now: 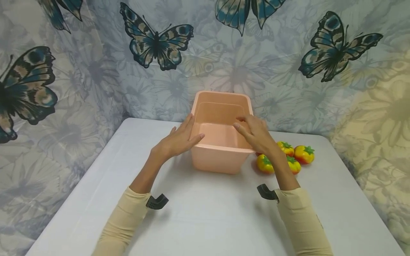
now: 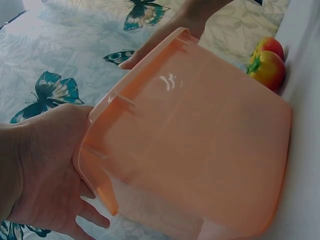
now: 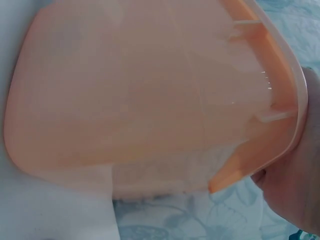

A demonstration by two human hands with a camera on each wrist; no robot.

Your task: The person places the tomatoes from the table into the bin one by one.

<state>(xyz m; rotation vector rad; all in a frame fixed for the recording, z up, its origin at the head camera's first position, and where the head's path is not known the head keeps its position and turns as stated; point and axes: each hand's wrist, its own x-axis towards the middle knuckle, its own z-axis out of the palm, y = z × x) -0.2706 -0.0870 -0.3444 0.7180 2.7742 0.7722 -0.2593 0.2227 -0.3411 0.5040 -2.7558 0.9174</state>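
A peach plastic tub (image 1: 216,160) stands near the back of the white table, its open top facing up. My left hand (image 1: 179,140) lies against the tub's left rim, fingers straight and pointing away, thumb apart. In the left wrist view, that hand's fingers (image 2: 92,215) are spread beside the rim. At the right rim is my right hand (image 1: 256,133), with its thumb and forefinger extended over the tub's inside. The right wrist view shows only part of this hand (image 3: 295,195) behind the rim; most of its fingers are hidden.
Several yellow-and-red fruits with green leafy tops (image 1: 304,154) sit right of the tub, partly behind my right forearm. A cloth with butterflies (image 1: 157,42) hangs behind the white table (image 1: 205,213). Small black mounts (image 1: 157,202) stick out from both cuffs.
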